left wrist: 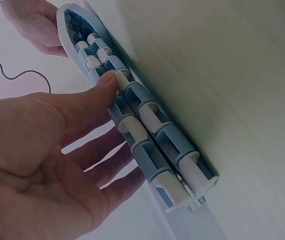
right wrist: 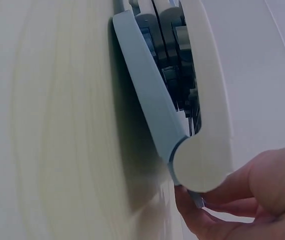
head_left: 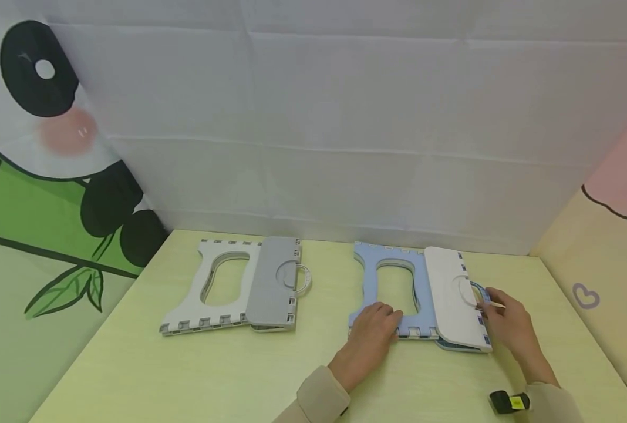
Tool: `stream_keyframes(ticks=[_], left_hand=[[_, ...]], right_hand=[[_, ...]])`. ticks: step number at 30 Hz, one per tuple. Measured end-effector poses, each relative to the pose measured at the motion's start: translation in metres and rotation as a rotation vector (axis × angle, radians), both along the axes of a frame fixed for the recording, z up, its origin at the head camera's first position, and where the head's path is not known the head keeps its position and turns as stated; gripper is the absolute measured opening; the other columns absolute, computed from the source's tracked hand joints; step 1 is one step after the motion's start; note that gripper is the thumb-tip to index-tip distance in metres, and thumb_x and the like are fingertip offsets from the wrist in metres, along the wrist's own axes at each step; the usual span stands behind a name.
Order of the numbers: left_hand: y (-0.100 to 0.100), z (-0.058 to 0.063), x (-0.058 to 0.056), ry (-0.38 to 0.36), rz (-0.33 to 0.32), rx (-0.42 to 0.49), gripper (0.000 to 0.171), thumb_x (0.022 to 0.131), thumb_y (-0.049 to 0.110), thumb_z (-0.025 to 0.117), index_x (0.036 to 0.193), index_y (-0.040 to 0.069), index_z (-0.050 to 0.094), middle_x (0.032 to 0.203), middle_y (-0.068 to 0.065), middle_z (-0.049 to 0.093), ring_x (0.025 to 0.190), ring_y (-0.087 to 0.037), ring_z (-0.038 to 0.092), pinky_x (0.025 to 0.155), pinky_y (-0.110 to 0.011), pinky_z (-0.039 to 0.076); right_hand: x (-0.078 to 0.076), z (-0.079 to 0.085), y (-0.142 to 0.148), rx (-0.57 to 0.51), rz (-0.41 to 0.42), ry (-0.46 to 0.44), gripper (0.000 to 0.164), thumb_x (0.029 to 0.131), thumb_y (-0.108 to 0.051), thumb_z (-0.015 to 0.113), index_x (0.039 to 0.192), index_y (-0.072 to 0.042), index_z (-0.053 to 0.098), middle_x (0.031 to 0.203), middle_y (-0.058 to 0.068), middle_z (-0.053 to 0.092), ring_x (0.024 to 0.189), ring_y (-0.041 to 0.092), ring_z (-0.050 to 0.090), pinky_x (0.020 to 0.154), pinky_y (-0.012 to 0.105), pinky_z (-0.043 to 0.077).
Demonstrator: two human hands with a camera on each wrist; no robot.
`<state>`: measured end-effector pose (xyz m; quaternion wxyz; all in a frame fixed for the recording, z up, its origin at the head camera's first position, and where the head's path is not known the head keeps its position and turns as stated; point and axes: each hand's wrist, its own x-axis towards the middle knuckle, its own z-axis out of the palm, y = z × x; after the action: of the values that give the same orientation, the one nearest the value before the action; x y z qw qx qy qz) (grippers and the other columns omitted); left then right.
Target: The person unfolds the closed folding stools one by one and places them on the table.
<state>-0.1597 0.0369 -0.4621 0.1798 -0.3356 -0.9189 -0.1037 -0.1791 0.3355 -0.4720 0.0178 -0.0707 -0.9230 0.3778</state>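
Note:
A folding step stool (head_left: 423, 288), folded flat with blue legs and a white seat panel, lies on the right part of the table. My left hand (head_left: 374, 329) grips the near edge of its blue leg frame. In the left wrist view, the thumb of the left hand (left wrist: 37, 145) lies against the hinged edge and the fingers reach over the panel. At the seat's right side, my right hand (head_left: 510, 323) pinches the blue and white carry handle (head_left: 481, 289). The right wrist view has the right hand (right wrist: 262, 200) at the rounded seat end, its fingertips partly hidden.
A second folded step stool (head_left: 273, 285), grey and white with a loop handle, lies to the left on the pale yellow table (head_left: 186, 382). A white cloth backdrop (head_left: 319, 117) stands behind the table. A black device (head_left: 509, 402) with a yellow label sits by the right sleeve.

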Motion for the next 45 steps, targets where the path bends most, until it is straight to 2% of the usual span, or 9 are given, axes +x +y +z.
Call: stream_keyframes(ticks=[6, 12, 20, 26, 31, 36, 45], left_hand=[[0.000, 0.001, 0.001, 0.018, 0.009, -0.029, 0.025, 0.085, 0.020, 0.085, 0.104, 0.014, 0.070, 0.096, 0.004, 0.069, 0.094, -0.012, 0.062, 0.085, -0.021, 0.050], [-0.002, 0.001, 0.003, -0.005, 0.017, -0.049, 0.022, 0.087, 0.020, 0.083, 0.104, 0.014, 0.070, 0.097, 0.003, 0.069, 0.096, -0.012, 0.062, 0.085, -0.021, 0.050], [-0.005, -0.001, 0.004, 0.006, 0.006, -0.053, 0.024, 0.086, 0.023, 0.084, 0.103, 0.015, 0.070, 0.096, 0.004, 0.068, 0.095, -0.011, 0.062, 0.085, -0.020, 0.049], [-0.007, 0.000, 0.005, 0.012, -0.012, -0.035, 0.024, 0.087, 0.021, 0.083, 0.106, 0.014, 0.071, 0.097, 0.004, 0.069, 0.096, -0.012, 0.062, 0.087, -0.021, 0.050], [-0.008, 0.000, 0.005, 0.011, -0.025, -0.041, 0.026, 0.087, 0.021, 0.083, 0.109, 0.013, 0.071, 0.100, 0.003, 0.070, 0.098, -0.012, 0.062, 0.090, -0.022, 0.050], [-0.010, 0.000, 0.007, 0.016, -0.042, -0.042, 0.029, 0.088, 0.023, 0.083, 0.112, 0.012, 0.070, 0.102, 0.003, 0.069, 0.100, -0.013, 0.062, 0.093, -0.023, 0.050], [-0.014, 0.000, 0.012, 0.066, -0.068, -0.041, 0.034, 0.087, 0.025, 0.083, 0.115, 0.011, 0.069, 0.103, 0.002, 0.070, 0.099, -0.013, 0.063, 0.090, -0.022, 0.051]], right_hand=[[0.000, 0.000, -0.002, 0.001, -0.027, 0.008, 0.048, 0.106, -0.010, 0.052, 0.146, 0.014, 0.041, 0.143, 0.041, 0.044, 0.123, 0.056, 0.053, 0.095, 0.061, 0.054], [0.002, -0.001, -0.002, -0.004, -0.025, 0.002, 0.048, 0.105, -0.008, 0.053, 0.146, 0.014, 0.041, 0.143, 0.041, 0.045, 0.123, 0.056, 0.054, 0.092, 0.058, 0.056], [0.005, 0.000, -0.003, -0.009, -0.021, 0.009, 0.048, 0.103, -0.007, 0.056, 0.144, 0.014, 0.044, 0.140, 0.040, 0.048, 0.120, 0.054, 0.057, 0.081, 0.042, 0.061], [0.006, 0.002, -0.003, -0.006, -0.031, 0.006, 0.048, 0.103, -0.008, 0.058, 0.144, 0.013, 0.045, 0.140, 0.039, 0.049, 0.119, 0.053, 0.058, 0.072, 0.023, 0.057], [0.008, 0.006, -0.003, -0.015, -0.027, 0.008, 0.048, 0.104, -0.008, 0.058, 0.144, 0.013, 0.045, 0.141, 0.039, 0.048, 0.121, 0.054, 0.057, 0.071, 0.021, 0.056], [0.010, 0.006, -0.004, -0.024, -0.018, 0.033, 0.047, 0.103, -0.008, 0.059, 0.143, 0.013, 0.046, 0.139, 0.039, 0.051, 0.117, 0.052, 0.060, 0.066, 0.012, 0.050], [0.014, 0.010, -0.004, -0.044, -0.025, 0.042, 0.049, 0.103, -0.011, 0.062, 0.144, 0.012, 0.047, 0.139, 0.038, 0.052, 0.113, 0.048, 0.065, 0.065, 0.013, 0.051]])
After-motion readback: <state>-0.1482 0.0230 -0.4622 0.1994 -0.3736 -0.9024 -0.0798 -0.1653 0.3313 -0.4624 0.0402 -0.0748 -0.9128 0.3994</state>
